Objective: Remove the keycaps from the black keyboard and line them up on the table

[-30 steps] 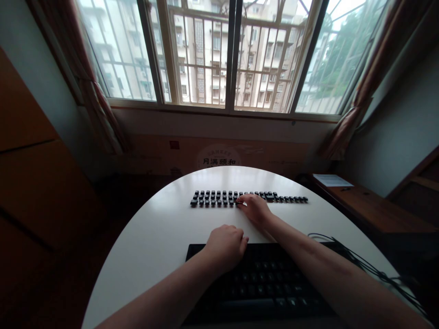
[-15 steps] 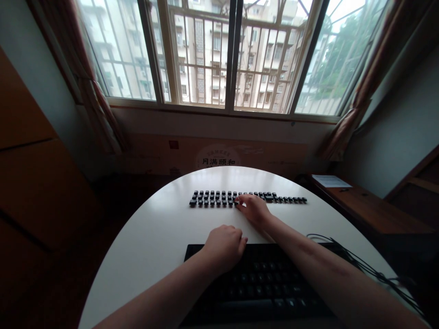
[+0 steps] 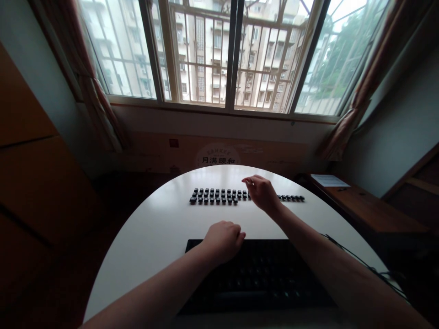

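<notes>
My left hand rests at the top edge of a black keyboard, its fingers curled into a loose fist. Whatever it may hold is hidden under the fingers. My right hand hovers above rows of small black keycaps on a white table. Its fingers point left, slightly apart, and no object shows between them. The hand and wrist cover part of the rows. A keycap ends the nearest row on its right side. Several keys are visible on the keyboard, which both forearms partly cover.
Black cables lie at the table's right side. Beyond them stands a brown wooden desk with a paper sheet on it. A barred window and a printed cardboard panel are behind the table.
My right hand has lifted off the nearest keycap row and moved away and to the right, exposing the keycap at its end. My left hand has hardly moved.
</notes>
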Motion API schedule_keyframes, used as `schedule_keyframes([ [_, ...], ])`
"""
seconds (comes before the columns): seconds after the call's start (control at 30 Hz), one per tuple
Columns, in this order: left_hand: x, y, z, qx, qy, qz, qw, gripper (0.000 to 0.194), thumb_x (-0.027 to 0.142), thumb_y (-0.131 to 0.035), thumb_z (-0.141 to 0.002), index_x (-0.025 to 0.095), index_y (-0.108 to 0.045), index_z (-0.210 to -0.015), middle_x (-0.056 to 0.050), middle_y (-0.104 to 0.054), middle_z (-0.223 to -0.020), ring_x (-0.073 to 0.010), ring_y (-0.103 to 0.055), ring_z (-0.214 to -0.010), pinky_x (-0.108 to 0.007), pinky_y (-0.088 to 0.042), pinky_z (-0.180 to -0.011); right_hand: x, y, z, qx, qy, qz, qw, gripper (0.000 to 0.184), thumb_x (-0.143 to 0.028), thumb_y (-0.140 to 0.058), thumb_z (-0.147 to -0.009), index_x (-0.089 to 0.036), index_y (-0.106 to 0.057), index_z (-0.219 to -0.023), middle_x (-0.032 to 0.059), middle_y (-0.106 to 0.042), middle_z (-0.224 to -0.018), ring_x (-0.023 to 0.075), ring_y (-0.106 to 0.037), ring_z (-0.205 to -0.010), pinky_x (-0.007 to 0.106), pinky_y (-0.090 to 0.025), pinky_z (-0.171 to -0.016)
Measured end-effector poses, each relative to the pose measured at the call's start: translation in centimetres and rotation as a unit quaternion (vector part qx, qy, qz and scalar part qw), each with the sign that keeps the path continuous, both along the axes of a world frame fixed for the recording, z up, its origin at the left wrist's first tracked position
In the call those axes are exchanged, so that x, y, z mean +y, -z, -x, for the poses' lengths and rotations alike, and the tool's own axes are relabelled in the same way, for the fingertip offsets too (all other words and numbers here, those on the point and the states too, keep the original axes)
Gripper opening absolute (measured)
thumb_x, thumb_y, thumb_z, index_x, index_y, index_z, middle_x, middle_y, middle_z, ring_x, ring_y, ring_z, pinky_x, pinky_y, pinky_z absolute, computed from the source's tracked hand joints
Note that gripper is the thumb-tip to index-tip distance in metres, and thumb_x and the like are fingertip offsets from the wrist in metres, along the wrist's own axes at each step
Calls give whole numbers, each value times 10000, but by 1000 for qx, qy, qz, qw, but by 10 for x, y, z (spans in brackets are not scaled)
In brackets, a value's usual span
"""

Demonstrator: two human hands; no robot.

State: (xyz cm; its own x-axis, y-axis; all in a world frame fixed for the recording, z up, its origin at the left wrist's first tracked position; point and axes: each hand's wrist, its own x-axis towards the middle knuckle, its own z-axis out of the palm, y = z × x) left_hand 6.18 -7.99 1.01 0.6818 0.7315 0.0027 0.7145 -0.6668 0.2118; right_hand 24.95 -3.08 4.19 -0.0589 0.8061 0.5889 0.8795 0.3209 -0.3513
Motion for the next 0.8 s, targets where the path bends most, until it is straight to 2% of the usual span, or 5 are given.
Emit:
schedule_keyframes([
  [0.13, 0, 0, 0, 2, 10, -7, 1000, 378, 395, -384, -936, 183, -651, -771, -89, -700, -833, -247, -643, -782, -341, -458, -667, -46, -36, -2, 73, -108, -17, 991, 454, -366, -305, -1014, -166, -709, -964, 77, -686, -928, 199, -645, -859, 297, -479, -771],
  [0.27, 1, 0, -1, -2, 8, 3, 1000, 381, 413, -380, -938, 187, -653, -798, -86, -701, -862, -245, -638, -801, -338, -455, -674, -104, -29, -6, 169, -128, 98, 972, 595, -527, -229, -1008, -199, -713, -896, 13, -553, -581, 154, -563, -553, 271, -443, -551],
  [0.4, 1, -1, -1, -6, 10, 7, 1000, 399, 462, -395, -931, 194, -652, -783, -73, -697, -850, -233, -630, -784, -322, -434, -643, -135, 4, -14, 365, -198, 263, 871, 414, -556, -421, -959, -193, -611, -898, -55, -451, -505, 96, -429, -392, 209, -355, -386],
  [0.57, 2, -3, 0, -10, 14, 14, 1000, 415, 561, -458, -884, 209, -643, -767, -46, -692, -820, -216, -617, -749, -297, -388, -595, -136, 24, -22, 418, -291, 371, 777, 309, -451, -622, -892, -185, -525, -1016, -11, -609, -677, 127, -598, -573, 235, -490, -521],
  [0.8, 2, -4, 0, -2, 11, 22, 1000, 418, 572, -467, -881, 210, -650, -782, -47, -689, -837, -213, -613, -760, -294, -388, -609, -133, 43, -17, 389, -237, 321, 830, 375, -558, -473, -943, -185, -491, -914, -40, -499, -619, 87, -430, -506, 207, -342, -472],
])
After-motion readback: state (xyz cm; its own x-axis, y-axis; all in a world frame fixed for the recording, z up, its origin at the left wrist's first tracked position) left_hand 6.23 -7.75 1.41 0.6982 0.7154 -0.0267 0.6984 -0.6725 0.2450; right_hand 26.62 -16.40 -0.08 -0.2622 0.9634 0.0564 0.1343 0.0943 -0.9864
